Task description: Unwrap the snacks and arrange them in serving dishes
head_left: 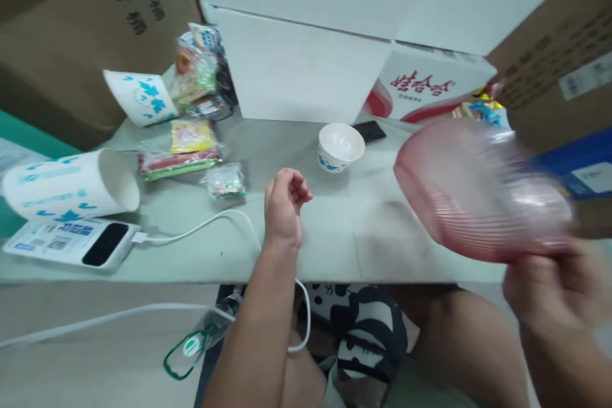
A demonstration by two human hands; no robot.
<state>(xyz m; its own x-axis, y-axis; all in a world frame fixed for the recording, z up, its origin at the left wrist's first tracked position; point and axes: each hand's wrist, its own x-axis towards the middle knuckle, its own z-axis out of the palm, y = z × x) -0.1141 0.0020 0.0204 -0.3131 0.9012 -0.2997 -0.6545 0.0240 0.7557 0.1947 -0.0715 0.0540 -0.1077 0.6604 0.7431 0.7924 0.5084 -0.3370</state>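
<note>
At the right, my right hand (pixel 554 287) grips the lower edge of a translucent pink plastic package (pixel 478 197) with fine ridges. Motion smears both the hand and the package, so its contents cannot be made out. My left hand (pixel 287 207) hovers over the middle of the table, fingers loosely curled, half open and with nothing in them. Beyond it a white paper bowl (pixel 341 146) with a blue leaf print stands upright, apart from both hands.
Left are a tipped paper bucket (pixel 71 185), another tilted paper cup (pixel 141 99), snack packets (pixel 179 159), a small clear packet (pixel 224 180) and a white device (pixel 71 242) with a cable (pixel 201 229). A dark flat object (pixel 369 132) lies behind the bowl. White boxes (pixel 306 70) line the back.
</note>
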